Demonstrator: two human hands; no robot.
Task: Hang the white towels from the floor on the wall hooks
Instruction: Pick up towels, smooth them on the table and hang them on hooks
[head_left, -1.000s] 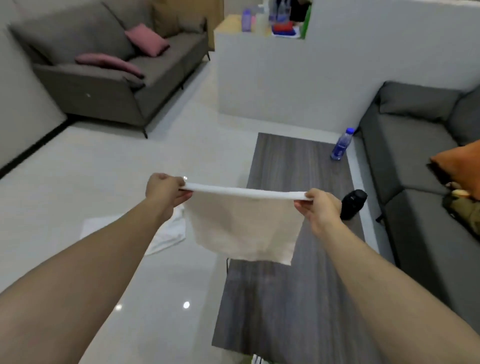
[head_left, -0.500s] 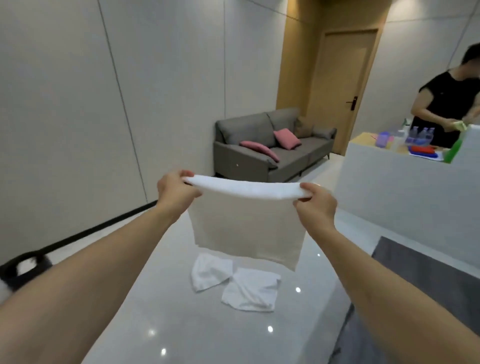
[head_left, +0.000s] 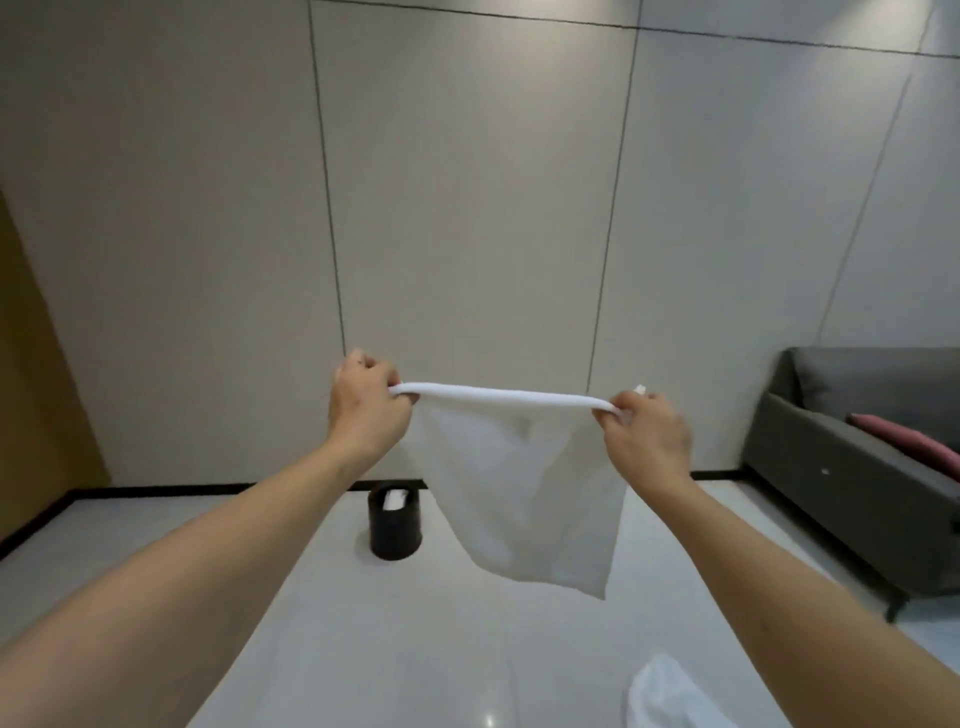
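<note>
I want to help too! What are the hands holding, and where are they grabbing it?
A white towel. The left hand and right hand each grip one end of its top edge.

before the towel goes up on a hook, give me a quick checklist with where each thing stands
1. Left hand grips one top corner of the towel: ok.
2. Right hand grips the other corner: ok.
3. Top edge pulled taut, the rest hanging free above the floor: ok.
4. Hook in view on the wall: not ok, only bare panels show.
5. Path ahead: a black bin stands by the wall, below and left of the towel: cannot tell if it is in the way.
6. Towels left on the floor: one shows at the bottom edge: not ok.
</note>
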